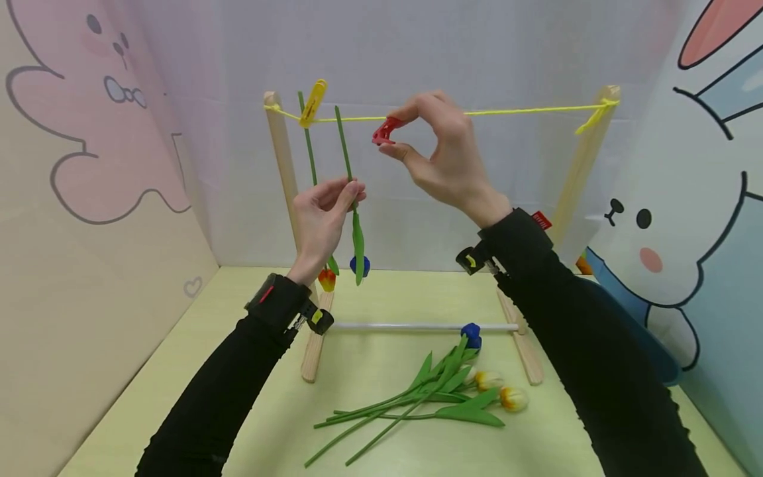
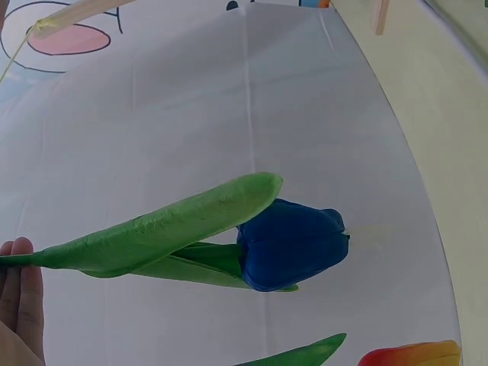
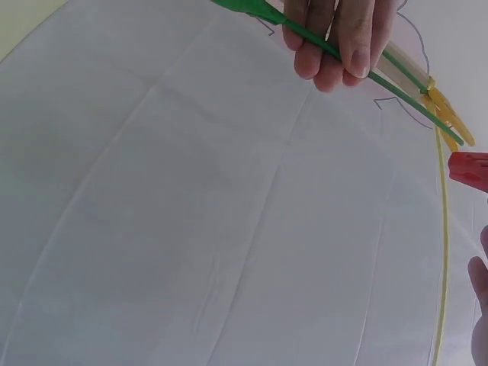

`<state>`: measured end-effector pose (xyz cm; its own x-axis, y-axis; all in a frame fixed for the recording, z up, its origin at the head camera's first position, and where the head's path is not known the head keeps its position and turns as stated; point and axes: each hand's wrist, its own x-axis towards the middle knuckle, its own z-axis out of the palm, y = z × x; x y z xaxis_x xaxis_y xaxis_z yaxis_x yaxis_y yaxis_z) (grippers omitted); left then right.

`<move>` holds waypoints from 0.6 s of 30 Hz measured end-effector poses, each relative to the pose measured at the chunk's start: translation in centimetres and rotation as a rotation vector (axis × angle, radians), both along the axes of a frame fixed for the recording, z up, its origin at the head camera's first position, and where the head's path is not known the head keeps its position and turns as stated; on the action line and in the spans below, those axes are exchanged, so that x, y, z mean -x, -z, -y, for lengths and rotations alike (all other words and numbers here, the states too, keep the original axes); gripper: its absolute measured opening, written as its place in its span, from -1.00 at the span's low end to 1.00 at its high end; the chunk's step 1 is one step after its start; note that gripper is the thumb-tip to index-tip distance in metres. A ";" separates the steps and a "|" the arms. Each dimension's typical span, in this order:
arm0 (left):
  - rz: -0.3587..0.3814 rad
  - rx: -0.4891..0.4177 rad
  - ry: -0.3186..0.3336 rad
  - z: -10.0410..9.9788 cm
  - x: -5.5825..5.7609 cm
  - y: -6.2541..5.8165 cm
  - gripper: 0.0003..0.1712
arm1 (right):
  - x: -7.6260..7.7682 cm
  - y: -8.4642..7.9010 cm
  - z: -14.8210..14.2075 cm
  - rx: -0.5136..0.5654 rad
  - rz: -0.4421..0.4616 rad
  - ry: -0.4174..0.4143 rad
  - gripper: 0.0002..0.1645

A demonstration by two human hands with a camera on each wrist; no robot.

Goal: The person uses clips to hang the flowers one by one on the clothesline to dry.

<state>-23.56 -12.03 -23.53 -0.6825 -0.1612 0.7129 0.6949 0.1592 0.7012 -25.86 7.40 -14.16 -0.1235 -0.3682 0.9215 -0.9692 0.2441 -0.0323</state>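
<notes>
Cartoon walls [image 1: 95,291] flank a tabletop [image 1: 369,358] beneath 2 hands [image 1: 322,218].

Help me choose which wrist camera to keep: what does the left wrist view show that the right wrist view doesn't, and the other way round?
Only left wrist: the blue bloom and, at the bottom edge, part of a red-yellow bloom.

Only right wrist: the yellow clip and, at the right edge, the red clip.

Both: the left hand with the green stem, some cord.
</notes>
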 end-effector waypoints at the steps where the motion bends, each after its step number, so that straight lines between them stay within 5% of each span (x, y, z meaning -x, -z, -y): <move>1: 0.000 0.002 -0.002 0.0 0.0 0.0 -0.71 | 0.0 -0.2 0.2 0.001 0.010 -0.004 -0.69; 11: -0.007 -0.003 -0.006 0.0 0.0 -0.3 -0.72 | 0.4 -1.5 1.6 0.032 0.004 -0.031 -0.66; 18: -0.019 -0.011 0.007 -0.2 0.2 -0.5 -0.73 | 0.8 -2.5 2.1 0.039 0.133 -0.048 -0.67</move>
